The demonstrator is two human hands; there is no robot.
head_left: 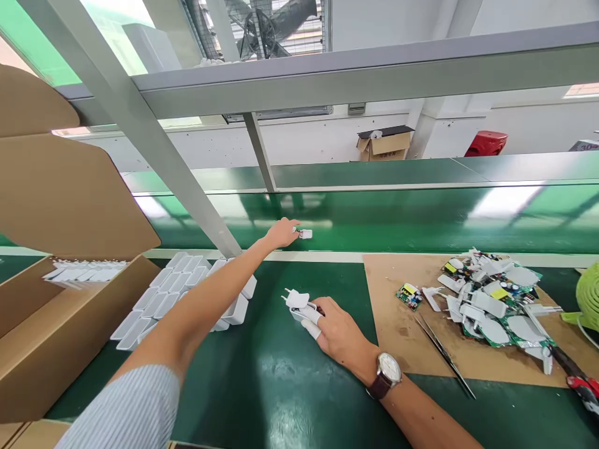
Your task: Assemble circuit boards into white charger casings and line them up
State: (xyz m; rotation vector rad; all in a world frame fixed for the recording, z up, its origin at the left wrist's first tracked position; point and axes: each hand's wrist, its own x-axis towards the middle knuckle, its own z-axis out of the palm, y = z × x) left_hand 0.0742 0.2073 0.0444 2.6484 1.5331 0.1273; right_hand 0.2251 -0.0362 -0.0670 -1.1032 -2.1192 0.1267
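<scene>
My left hand [281,234] reaches over the green conveyor strip, its fingers closed on a small white plastic piece [306,234]. What part of that piece lies under the fingers is hidden. Closer to me, above the green bench, my right hand [340,332] grips a white plug housing [298,300] with thin prongs sticking out to the left. White covers sit on some fingertips of this hand. Left of it, partly behind my left forearm, white plastic cases [171,282] stand in packed rows.
An open cardboard box [70,330] with white parts stands at left. On a brown board [388,299] at right lie a heap of circuit boards and white pieces [496,305], tweezers [444,355] and red-black handled pliers [580,380]. A slanted metal post [187,181] rises behind the cases.
</scene>
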